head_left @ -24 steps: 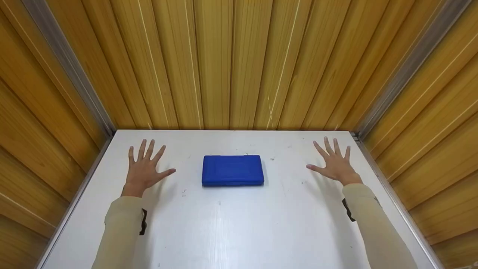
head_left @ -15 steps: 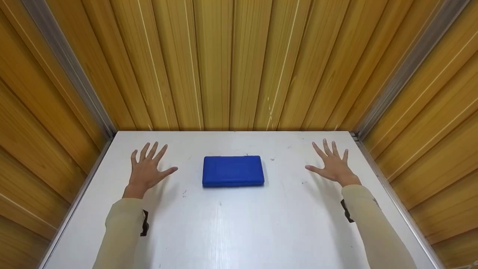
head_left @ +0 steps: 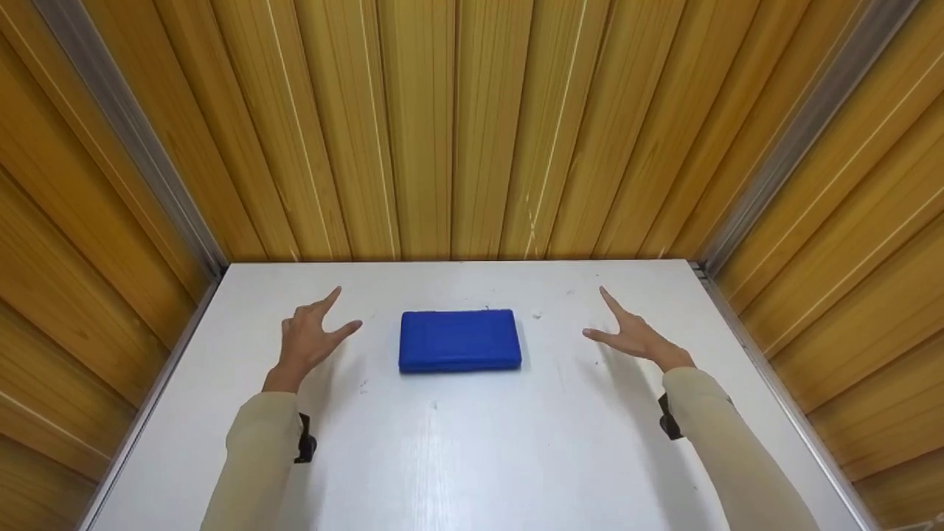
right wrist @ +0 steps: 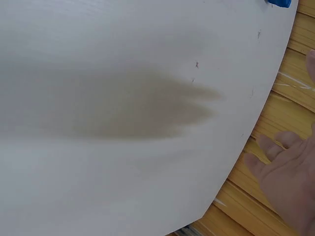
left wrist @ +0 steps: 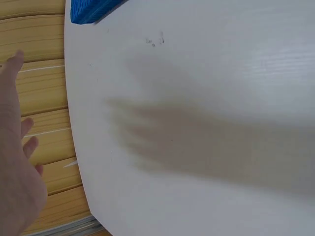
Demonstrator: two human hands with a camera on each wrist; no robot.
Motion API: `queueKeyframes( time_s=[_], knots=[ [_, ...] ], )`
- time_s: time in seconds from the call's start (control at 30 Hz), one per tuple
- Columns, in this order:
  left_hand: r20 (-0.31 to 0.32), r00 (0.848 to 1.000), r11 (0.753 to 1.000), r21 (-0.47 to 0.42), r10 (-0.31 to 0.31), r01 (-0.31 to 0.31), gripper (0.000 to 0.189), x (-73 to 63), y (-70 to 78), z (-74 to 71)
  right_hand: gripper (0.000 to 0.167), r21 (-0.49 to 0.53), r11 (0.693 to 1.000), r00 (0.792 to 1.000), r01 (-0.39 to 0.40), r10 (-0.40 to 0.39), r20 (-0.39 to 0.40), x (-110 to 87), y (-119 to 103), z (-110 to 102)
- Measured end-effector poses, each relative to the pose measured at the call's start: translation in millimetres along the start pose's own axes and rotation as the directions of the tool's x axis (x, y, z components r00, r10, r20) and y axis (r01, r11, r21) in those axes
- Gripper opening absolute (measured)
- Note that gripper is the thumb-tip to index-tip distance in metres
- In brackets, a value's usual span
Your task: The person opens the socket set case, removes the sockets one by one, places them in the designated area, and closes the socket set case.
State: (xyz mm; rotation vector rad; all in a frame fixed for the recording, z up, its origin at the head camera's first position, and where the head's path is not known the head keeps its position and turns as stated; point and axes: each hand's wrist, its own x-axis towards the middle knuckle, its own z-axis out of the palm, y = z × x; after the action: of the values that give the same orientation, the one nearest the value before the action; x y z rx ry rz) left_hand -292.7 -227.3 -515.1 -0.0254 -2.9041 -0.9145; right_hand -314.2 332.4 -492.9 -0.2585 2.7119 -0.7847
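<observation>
Blue case [head_left: 461, 341]: we find it lying flat on the white table, between the two hands and well apart from both, nearer the table's far edge than the near one; its long sides run left to right.
Left hand [head_left: 307, 339]: raised over the table to the left of the case, grasping nothing; we see thumb and forefinger spread wide, the other fingers loosely bent (the left wrist view catches only part of them).
Right hand [head_left: 638, 338]: raised to the right of the case, likewise holding nothing, thumb and forefinger parted; in the right wrist view we make out other fingers, relaxed and slightly curled.
White table [head_left: 472, 472]: its top bears small dark marks [head_left: 537, 316], and both wrist views show us a soft-edged hand shadow falling across it.
Sleeves: we see a beige left sleeve [head_left: 254, 457] and a beige right sleeve [head_left: 726, 442], each with a dark object at the wrist's inner side.
Surroundings: yellow-brown wood-patterned panels [head_left: 420, 133] behind and at both sides, with grey posts [head_left: 804, 140] in the corners.
</observation>
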Motion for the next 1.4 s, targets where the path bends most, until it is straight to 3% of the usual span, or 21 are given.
queueKeyframes(
  time_s=[0.17, 0.3, 0.47, 0.63, 0.77, 0.93, 1.1, 1.3, 1.4],
  knots=[
    [0.044, 0.997, 0.981, -0.180, -0.057, 0.064, 0.072, -0.1, 4.6, 16.1, 0.102, 0.105, 0.994, 0.999, 0.013, -0.018, 0.051, 2.9, -5, 9],
    [0.049, 0.997, 0.964, -0.257, -0.059, 0.070, 0.065, 0.9, 6.5, 31.1, 0.097, 0.169, 0.985, 0.999, 0.024, -0.031, 0.041, 9.7, -10, 25],
    [0.061, 0.997, 0.924, -0.376, -0.046, 0.066, 0.059, 3.4, 16.1, 59.4, 0.082, 0.306, 0.951, 0.999, 0.031, -0.022, -0.035, 24.7, -22, 63],
    [0.159, 0.986, 0.877, -0.466, -0.046, 0.116, 0.062, -4.1, 27.2, 84.1, 0.078, 0.445, 0.894, 0.999, 0.048, -0.038, -0.033, 35.1, -32, 105],
    [0.210, 0.976, 0.848, -0.507, -0.052, 0.154, 0.066, -7.7, 35.7, 95.6, 0.077, 0.467, 0.879, 0.996, 0.092, -0.077, -0.052, 44.0, -38, 126],
    [0.181, 0.983, 0.861, -0.497, -0.015, 0.105, 0.071, -4.1, 42.7, 105.1, 0.079, 0.444, 0.887, 0.989, 0.128, -0.083, -0.120, 53.4, -49, 135],
    [0.152, 0.988, 0.862, -0.504, 0.024, 0.057, 0.071, -7.6, 39.4, 115.2, 0.081, 0.431, 0.885, 0.979, 0.178, -0.115, -0.168, 57.5, -52, 144],
    [0.132, 0.990, 0.865, -0.502, 0.052, 0.021, 0.075, -14.4, 35.6, 120.0, 0.090, 0.405, 0.890, 0.972, 0.211, -0.148, -0.181, 57.3, -51, 150],
    [0.117, 0.990, 0.878, -0.479, 0.078, -0.012, 0.075, -15.8, 37.9, 121.3, 0.090, 0.404, 0.885, 0.968, 0.232, -0.168, -0.189, 53.7, -49, 149]
  ],
)
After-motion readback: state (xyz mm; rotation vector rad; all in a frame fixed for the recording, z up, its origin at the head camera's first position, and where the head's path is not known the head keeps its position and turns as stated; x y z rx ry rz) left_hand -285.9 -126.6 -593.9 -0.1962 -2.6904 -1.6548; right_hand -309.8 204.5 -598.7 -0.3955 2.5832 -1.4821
